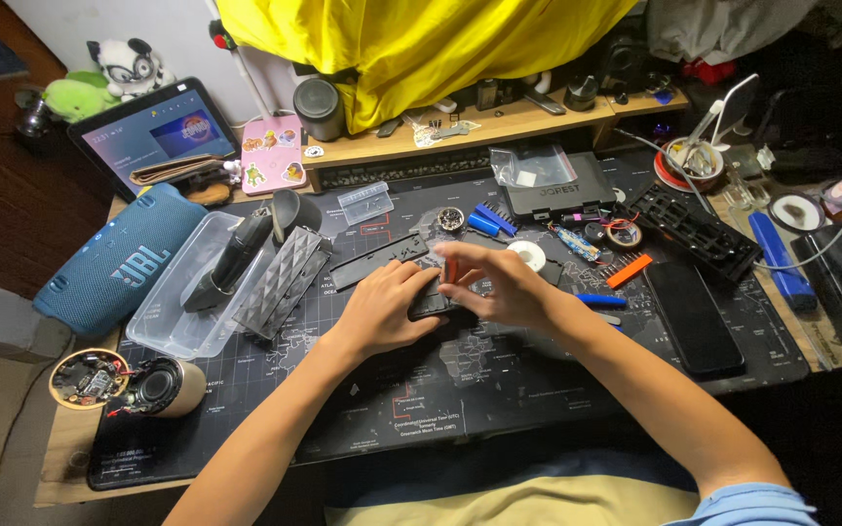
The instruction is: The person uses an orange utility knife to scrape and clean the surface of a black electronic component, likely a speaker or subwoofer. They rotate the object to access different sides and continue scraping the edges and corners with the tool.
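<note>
Head view, looking down: bare desk mat (421,409) lies nearest. Mid-mat, the left hand (382,310) presses flat on one small black device (433,304); the right hand (499,284) pinches one orange tool (450,268) over it. Beyond, two blue picks (487,220) and clutter crowd the shelf edge.
</note>
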